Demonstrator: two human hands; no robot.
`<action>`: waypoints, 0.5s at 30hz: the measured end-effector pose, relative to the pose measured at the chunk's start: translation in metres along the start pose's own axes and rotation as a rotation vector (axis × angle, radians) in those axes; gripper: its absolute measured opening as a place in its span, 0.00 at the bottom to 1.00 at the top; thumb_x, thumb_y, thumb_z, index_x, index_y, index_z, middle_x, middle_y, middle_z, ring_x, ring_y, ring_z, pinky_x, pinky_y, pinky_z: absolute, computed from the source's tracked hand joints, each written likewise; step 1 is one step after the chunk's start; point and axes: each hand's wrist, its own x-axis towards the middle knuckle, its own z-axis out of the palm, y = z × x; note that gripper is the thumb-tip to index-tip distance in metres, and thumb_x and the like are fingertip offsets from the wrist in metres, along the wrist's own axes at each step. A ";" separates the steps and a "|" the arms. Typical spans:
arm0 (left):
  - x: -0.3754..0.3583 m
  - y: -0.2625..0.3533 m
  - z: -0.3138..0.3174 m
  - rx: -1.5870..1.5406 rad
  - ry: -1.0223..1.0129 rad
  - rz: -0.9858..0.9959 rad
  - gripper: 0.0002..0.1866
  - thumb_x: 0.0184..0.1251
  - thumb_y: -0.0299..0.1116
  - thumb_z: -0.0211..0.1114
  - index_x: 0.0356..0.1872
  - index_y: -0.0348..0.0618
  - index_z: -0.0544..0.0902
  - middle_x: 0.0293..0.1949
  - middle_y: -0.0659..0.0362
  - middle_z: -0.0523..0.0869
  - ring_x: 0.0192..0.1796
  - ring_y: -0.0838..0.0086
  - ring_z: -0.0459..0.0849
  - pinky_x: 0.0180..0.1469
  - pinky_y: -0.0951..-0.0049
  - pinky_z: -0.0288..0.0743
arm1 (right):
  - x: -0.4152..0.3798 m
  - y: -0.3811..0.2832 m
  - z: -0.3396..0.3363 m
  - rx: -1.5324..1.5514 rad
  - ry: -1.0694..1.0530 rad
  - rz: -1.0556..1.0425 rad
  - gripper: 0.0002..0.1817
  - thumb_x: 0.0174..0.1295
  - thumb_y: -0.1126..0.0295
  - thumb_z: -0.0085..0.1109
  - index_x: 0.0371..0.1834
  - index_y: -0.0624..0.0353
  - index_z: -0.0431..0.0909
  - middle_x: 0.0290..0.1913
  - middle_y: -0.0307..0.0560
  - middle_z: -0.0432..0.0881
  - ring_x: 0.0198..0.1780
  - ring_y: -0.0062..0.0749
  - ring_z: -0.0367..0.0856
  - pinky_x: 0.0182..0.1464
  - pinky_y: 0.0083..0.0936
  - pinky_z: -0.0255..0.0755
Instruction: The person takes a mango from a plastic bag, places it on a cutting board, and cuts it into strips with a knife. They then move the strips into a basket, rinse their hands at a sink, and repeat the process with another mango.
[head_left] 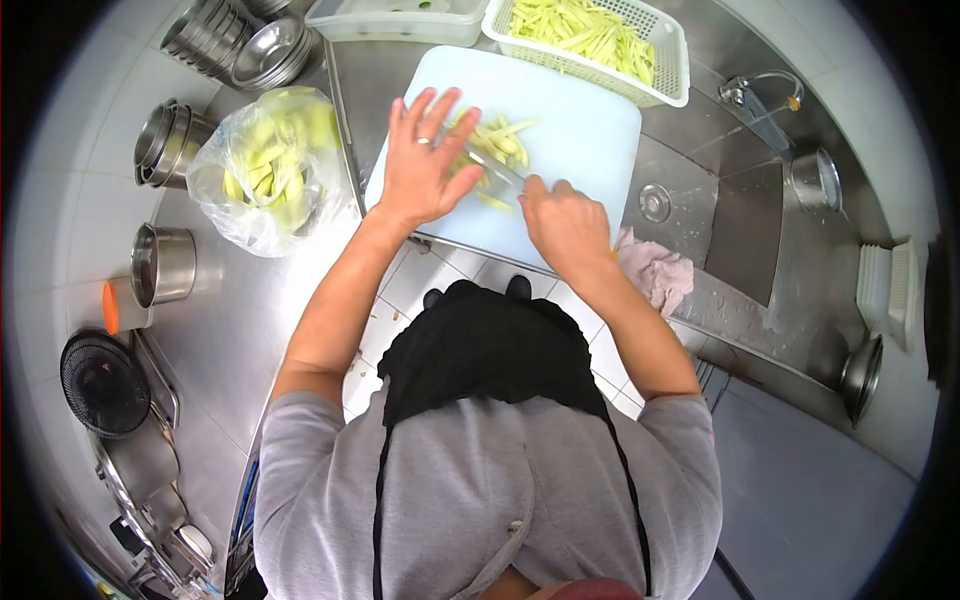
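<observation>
My right hand [567,225] is closed around the handle of a knife [497,168], whose blade points up and to the left across the white cutting board [590,130]. Beside the blade, my left hand [428,160] has its fingers spread, with a ring on one of them. Pale green vegetable strips [510,140] lie on the board next to the knife and the left fingertips. Part of the blade and some strips are hidden by the left hand.
A white basket [673,90] full of cut strips stands behind the board. To the left is a plastic bag [215,190] of larger pale green pieces. A sink with a faucet [740,92] and a pinkish cloth [655,272] are at right. Metal pots [165,265] line the left wall.
</observation>
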 end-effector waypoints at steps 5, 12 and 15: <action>-0.032 -0.038 0.050 -0.112 0.048 -0.550 0.35 0.79 0.52 0.58 0.75 0.32 0.74 0.72 0.34 0.76 0.77 0.36 0.69 0.80 0.34 0.52 | -0.021 0.024 -0.026 0.073 -0.119 0.333 0.12 0.75 0.63 0.59 0.46 0.63 0.79 0.34 0.63 0.87 0.34 0.62 0.90 0.39 0.52 0.83; -0.004 -0.024 0.086 -0.374 -0.189 -0.576 0.35 0.81 0.53 0.58 0.74 0.31 0.76 0.69 0.32 0.80 0.76 0.34 0.71 0.83 0.47 0.55 | -0.042 0.026 0.005 0.162 -0.091 0.401 0.14 0.74 0.62 0.61 0.40 0.65 0.76 0.29 0.64 0.87 0.35 0.67 0.88 0.40 0.58 0.80; 0.005 -0.011 0.074 -0.651 -0.321 -0.542 0.32 0.81 0.53 0.59 0.75 0.40 0.77 0.71 0.37 0.80 0.77 0.34 0.70 0.83 0.47 0.56 | -0.040 0.017 0.009 0.249 -0.134 0.363 0.14 0.74 0.62 0.61 0.43 0.65 0.76 0.30 0.64 0.88 0.35 0.68 0.88 0.40 0.58 0.80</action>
